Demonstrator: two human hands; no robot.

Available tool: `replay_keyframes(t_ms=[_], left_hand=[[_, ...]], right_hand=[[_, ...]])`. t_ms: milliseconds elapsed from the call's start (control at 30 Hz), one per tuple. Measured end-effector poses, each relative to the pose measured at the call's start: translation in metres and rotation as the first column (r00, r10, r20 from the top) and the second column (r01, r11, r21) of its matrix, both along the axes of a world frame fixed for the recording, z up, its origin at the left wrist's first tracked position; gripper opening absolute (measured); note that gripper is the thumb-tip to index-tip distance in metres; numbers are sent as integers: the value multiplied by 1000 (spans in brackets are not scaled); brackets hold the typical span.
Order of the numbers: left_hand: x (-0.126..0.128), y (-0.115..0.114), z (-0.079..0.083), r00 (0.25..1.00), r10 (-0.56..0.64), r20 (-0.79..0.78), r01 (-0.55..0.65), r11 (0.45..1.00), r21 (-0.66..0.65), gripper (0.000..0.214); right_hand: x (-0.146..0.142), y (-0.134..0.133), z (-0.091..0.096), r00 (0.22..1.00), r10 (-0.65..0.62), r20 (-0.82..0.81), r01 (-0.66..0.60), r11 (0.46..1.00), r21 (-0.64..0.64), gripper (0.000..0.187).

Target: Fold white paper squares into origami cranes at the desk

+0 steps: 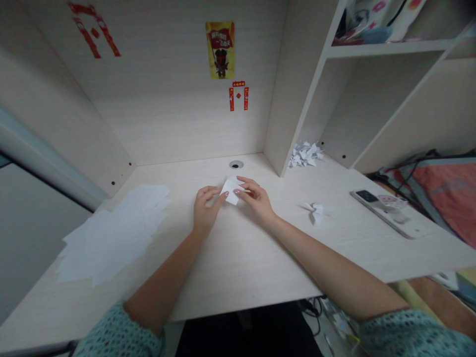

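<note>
A small folded piece of white paper (231, 190) sits between my two hands, near the middle of the pale wood desk (238, 263). My left hand (207, 207) pinches its lower left side with thumb and fingers. My right hand (254, 196) holds its right side with fingertips, and part of the paper is hidden by those fingers. A finished white paper crane (314, 212) lies to the right of my right hand. To the left of my left hand lies a loose spread of flat white paper sheets (111, 233).
A heap of white paper cranes (305, 154) stands at the foot of the shelf divider. A phone (367, 196) lies on a white box or pad (390, 216) at the desk's right. A cable grommet (236, 164) sits near the back wall, with red decorations and a poster above.
</note>
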State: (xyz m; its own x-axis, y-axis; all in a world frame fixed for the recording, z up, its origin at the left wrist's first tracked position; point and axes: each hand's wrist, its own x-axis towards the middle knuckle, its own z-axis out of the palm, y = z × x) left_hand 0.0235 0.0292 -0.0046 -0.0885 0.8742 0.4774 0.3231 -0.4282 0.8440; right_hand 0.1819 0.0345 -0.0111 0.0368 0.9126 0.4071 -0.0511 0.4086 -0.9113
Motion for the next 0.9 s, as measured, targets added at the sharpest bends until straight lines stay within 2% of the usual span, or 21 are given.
replay_keyframes(t_ms=[133,233,333,433,533,700,800,900], left_hand=[[-1,-3,6,996,-24,-90,29,998,60,16],[0,-8,11,987,-92,-129,101,992,70,14],[4,-11,11,987,-163,-8,163,987,0,23],[7,-13,11,975,-183,128,192,979,-64,43],[7,-13,13,976,-174,129,187,978,-93,57],[4,-10,13,994,-106,1,106,994,-31,41],[2,-8,12,997,-68,-39,69,997,28,33],[1,-8,11,998,-31,-47,33,999,35,28]], right_hand=[[1,-3,4,998,46,-35,-46,999,-8,19],[1,-5,6,992,105,-65,-107,994,-28,21],[0,-6,7,988,132,-84,-136,990,-40,21],[0,-5,7,989,126,-79,-130,990,-53,23],[-1,-5,7,992,112,-57,-115,992,-51,25],[0,-8,8,996,12,84,-18,997,72,20],[1,-10,9,972,-113,206,75,981,181,14],[2,-11,10,944,-187,271,114,958,265,9]])
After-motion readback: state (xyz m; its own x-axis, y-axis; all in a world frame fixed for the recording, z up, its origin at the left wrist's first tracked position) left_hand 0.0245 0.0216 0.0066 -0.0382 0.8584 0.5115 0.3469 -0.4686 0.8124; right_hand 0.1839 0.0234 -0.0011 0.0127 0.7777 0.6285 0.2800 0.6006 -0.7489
